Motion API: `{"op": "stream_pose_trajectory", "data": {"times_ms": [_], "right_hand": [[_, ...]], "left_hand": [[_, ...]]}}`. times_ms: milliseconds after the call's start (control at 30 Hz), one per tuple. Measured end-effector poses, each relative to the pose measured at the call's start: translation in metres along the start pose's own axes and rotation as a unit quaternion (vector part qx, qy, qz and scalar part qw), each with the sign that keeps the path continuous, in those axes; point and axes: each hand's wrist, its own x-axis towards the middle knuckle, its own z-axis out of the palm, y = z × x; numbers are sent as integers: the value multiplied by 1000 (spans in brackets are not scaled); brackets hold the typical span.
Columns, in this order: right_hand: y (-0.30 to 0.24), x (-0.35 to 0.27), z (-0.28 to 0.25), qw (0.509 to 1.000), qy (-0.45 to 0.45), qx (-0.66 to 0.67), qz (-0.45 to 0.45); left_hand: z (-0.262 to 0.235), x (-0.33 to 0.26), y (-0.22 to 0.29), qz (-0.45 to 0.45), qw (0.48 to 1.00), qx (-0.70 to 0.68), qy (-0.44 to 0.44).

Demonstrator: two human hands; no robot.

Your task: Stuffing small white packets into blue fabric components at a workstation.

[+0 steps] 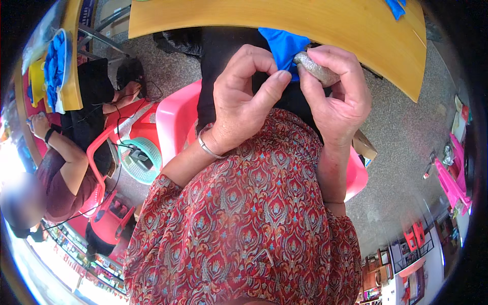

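I see the right hand (338, 96) pinched shut on a grey roll (318, 68), long axis running upper-left to lower-right | left hand (244, 99) curled, fingertips touching blue cloth (282, 48) beside it | wooden table (284, 23) just beyond, pink chair (175, 124) beneath.

Speckled grey floor (406, 127) beneath a curved wooden surface (284, 20). Just below the surface stands a pink plastic chair (173, 122); left of the surface, a red chair (109, 152) with a teal basket (145, 160) beside it. Well right of the surface, pink furniture (450, 178). Bright daylight at lower left.
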Motion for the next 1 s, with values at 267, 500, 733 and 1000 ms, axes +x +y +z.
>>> {"op": "stream_pose_trajectory", "data": {"times_ms": [267,500,733,1000], "right_hand": [[0,-1,-4,995,-19,-5,95],[-12,4,-15,977,-75,119,159],[-14,7,-18,987,-149,14,58],[-25,7,-17,978,-199,-47,25]], "left_hand": [[3,2,2,-85,994,-65,4],[-11,24,11,-109,988,-61,-89],[-12,20,5,-147,971,-184,-30],[-10,16,15,-171,946,-274,-21]]}}
